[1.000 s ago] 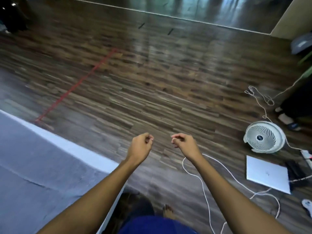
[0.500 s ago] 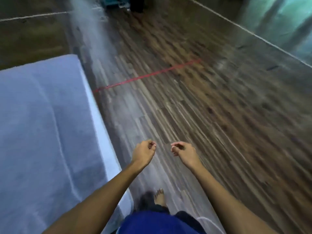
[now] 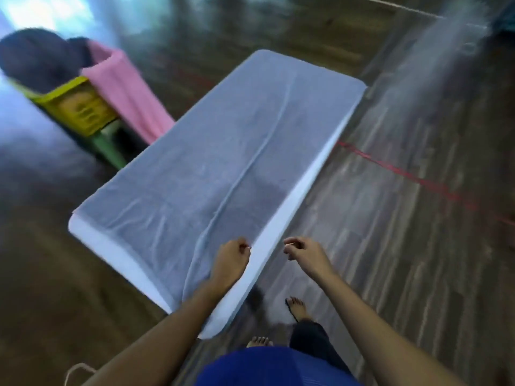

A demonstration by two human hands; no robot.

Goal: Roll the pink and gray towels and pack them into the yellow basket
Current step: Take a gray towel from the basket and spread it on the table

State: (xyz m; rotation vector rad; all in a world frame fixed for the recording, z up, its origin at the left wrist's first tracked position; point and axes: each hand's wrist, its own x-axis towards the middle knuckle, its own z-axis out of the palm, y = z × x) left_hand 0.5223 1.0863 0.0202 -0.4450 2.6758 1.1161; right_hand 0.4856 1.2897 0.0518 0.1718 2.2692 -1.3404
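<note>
Left hand held out over the near corner of the table, fingers curled in toward the palm, thumb against the fingertips, nothing in it; cannot tell whether it touches the cloth. Right hand just beside it, past the table edge and above the floor, fingers likewise curled in, thumb meeting them, holding nothing. The two hands are close but apart. Table is covered by a pale gray sheet with a long crease running down its length. Yellow basket sits off the far left corner of the table, well apart from both hands, resting on a green stool. Pink towel hangs unrolled over the basket's rim and drapes down its side toward the table. Gray towel is a dark bunched heap on top of the basket, blurred. Red line crosses the wood floor right of the table. Bare feet show below the hands, blue shirt at the bottom edge. Whole view is motion-blurred.
</note>
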